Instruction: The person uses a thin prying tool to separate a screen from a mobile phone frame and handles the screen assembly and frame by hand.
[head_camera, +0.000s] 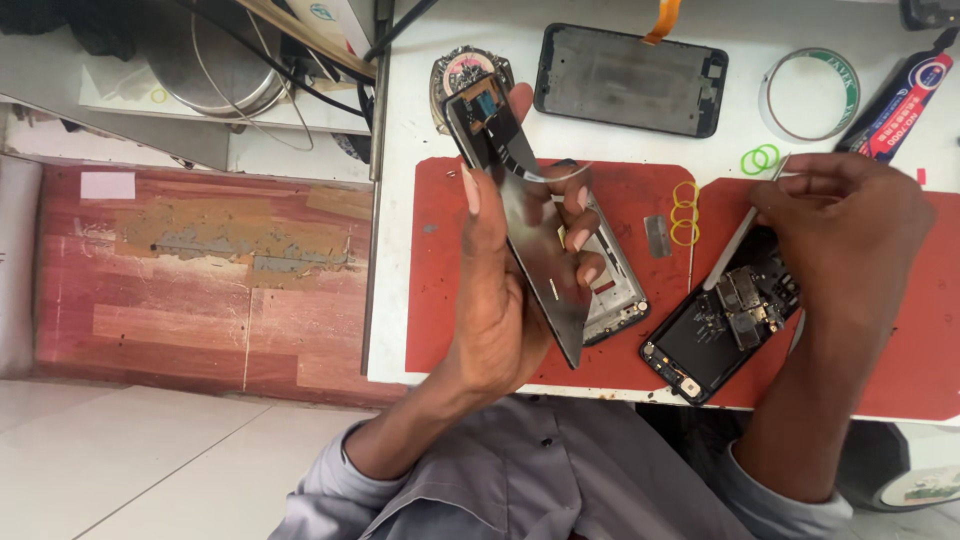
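Left hand (500, 290) grips screen panel (520, 215) upright — thumb behind, fingers across.

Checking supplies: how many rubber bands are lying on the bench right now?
5. Two green rubber bands overlap on the white table near the tape roll; three yellow rubber bands lie chained on the red mat. Hands may hide others.

We see the left hand (500, 290) holding a phone screen (520, 215) tilted above the bench (420, 100), fingers curled round its edge. Beneath it lies a metal frame (615, 290) on the red mat (440, 300). The right hand (850, 230) pinches tweezers (745, 225) over an opened phone (720, 320). Yellow bands (685, 213) lie between them; a tape roll (810, 93) sits behind.
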